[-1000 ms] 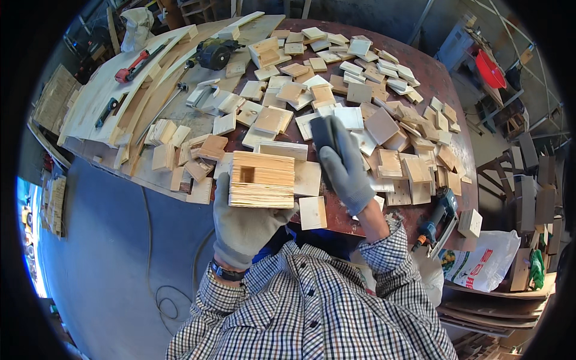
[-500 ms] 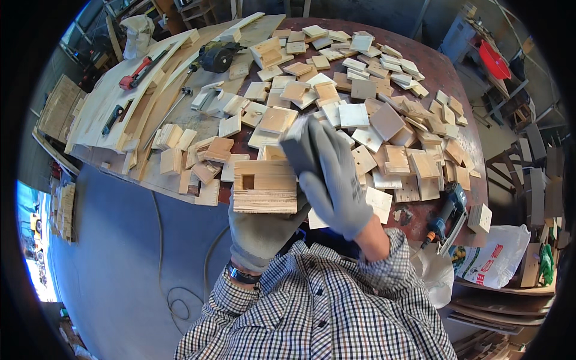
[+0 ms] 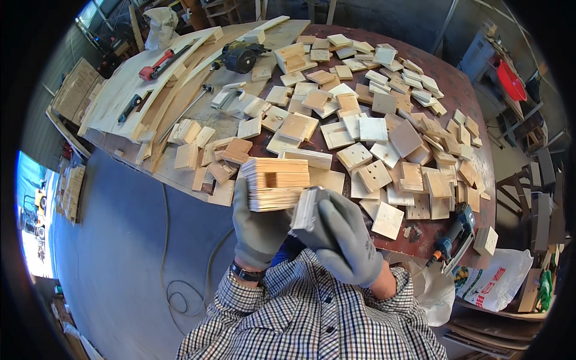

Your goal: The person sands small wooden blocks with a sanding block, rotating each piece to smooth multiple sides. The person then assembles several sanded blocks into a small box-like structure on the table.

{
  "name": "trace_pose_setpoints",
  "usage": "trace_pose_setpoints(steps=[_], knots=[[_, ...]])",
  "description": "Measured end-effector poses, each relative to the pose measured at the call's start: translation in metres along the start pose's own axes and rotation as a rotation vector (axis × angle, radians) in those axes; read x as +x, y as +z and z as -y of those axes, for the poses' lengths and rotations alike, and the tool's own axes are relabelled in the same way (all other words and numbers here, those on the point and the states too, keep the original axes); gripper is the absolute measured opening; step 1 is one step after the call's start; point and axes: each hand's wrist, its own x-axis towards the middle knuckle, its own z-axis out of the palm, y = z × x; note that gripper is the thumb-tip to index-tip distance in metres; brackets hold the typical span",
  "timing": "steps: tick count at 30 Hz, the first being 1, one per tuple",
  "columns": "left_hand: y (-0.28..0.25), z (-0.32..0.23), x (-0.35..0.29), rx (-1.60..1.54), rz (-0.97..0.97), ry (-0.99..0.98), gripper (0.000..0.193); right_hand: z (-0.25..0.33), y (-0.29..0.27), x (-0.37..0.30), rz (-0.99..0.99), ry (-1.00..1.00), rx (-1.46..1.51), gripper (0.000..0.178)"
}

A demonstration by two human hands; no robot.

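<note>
My left hand (image 3: 257, 235), in a grey work glove, holds a small wooden block (image 3: 289, 187) from below and the left side. The block has striped layers and a square hole in the face turned to me. In my right hand (image 3: 354, 249), also gloved, is a dark grey sanding block (image 3: 311, 217) with a paler edge. It is gripped between thumb and fingers. Its upper end is at the block's lower right corner; whether they touch I cannot tell. Behind both hands, many loose wooden pieces (image 3: 373, 129) are spread over the dark red table (image 3: 408, 237).
A nail gun (image 3: 454, 235) lies at the table's right edge beside a wooden block (image 3: 485, 240). At the far left are a black power tool (image 3: 240, 58), a red tool (image 3: 157, 65) and long boards (image 3: 174, 90). A hose (image 3: 166, 234) trails on the floor; a white sack (image 3: 498, 279) lies right.
The sanding block has come down and toward me, off the wooden block's upper right. My left hand has tilted the block, so more of its layered side shows. The view has shifted slightly.
</note>
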Motion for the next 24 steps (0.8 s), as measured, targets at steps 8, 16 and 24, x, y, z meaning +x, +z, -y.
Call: trace_pose_setpoints(steps=[8, 16, 24], knots=[[-0.022, 0.03, -0.011, 0.599, -0.057, 0.381, 0.053, 0.001, -0.012, 0.027, -0.115, -0.047, -0.237, 0.072], [0.005, -0.003, -0.018, -0.031, 0.013, 0.159, 0.076, -0.037, -0.02, 0.056, -0.248, 0.06, -0.374, 0.076], [0.007, -0.012, -0.02, 0.05, -0.025, 0.108, 0.07, -0.026, -0.008, 0.039, -0.144, 0.118, -0.465, 0.074]])
